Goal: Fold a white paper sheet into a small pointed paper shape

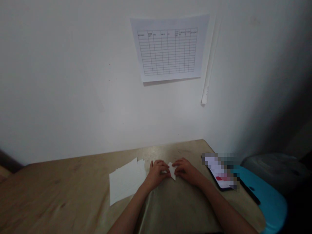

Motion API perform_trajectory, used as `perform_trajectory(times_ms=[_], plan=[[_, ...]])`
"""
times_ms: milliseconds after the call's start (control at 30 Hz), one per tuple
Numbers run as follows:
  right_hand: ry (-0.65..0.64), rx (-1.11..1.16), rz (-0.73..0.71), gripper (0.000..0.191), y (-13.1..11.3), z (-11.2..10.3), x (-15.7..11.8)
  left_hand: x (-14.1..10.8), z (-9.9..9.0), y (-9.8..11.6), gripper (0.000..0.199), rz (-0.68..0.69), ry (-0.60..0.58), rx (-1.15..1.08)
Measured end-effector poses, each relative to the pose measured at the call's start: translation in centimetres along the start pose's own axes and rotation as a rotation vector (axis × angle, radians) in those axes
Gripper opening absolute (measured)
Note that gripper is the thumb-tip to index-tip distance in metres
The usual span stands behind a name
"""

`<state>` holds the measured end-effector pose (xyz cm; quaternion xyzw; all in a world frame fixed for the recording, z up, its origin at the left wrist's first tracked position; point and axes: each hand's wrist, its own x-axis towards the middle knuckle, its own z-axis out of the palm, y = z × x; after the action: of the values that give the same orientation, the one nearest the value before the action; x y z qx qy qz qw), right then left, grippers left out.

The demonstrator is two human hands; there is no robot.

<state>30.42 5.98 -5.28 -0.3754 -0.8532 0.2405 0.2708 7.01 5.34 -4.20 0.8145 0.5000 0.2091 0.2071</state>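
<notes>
A small folded piece of white paper (172, 171) is between my two hands over the brown table. My left hand (158, 174) has its fingers bent and pressed on the paper's left side. From the right, my right hand (186, 170) pinches the other side of the same piece. Larger white sheets (126, 182) with torn, uneven upper edges lie flat on the table, just left of my left hand. The fingertips partly cover the small piece.
The brown table (73, 188) meets a pale wall bearing a printed grid sheet (170, 48). A phone (219, 174), partly blurred out, lies on the right. Past the right edge are a dark pen-like stick (251, 191) and a blue stool-like surface (270, 198).
</notes>
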Motion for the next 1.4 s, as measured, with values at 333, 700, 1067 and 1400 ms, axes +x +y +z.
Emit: perform_trajectory(times_ms=[333, 700, 1067, 1400], plan=[[-0.011, 0.019, 0.147, 0.01, -1.0, -0.5, 0.0, -0.1, -0.2, 0.2, 0.018, 0.005, -0.003, 0.018], [0.016, 0.071, 0.23, 0.014, -1.8, -0.9, 0.3, -0.4, -0.4, 0.8, 0.019, -0.017, -0.004, -0.009], [0.061, 0.03, 0.188, 0.026, -1.1, -0.4, -0.1, -0.6, 0.0, 0.8, 0.01, -0.027, -0.015, -0.01], [0.009, 0.035, 0.161, 0.01, -1.0, -0.3, -0.1, -0.8, 0.2, 0.5, 0.015, 0.007, -0.007, 0.01]])
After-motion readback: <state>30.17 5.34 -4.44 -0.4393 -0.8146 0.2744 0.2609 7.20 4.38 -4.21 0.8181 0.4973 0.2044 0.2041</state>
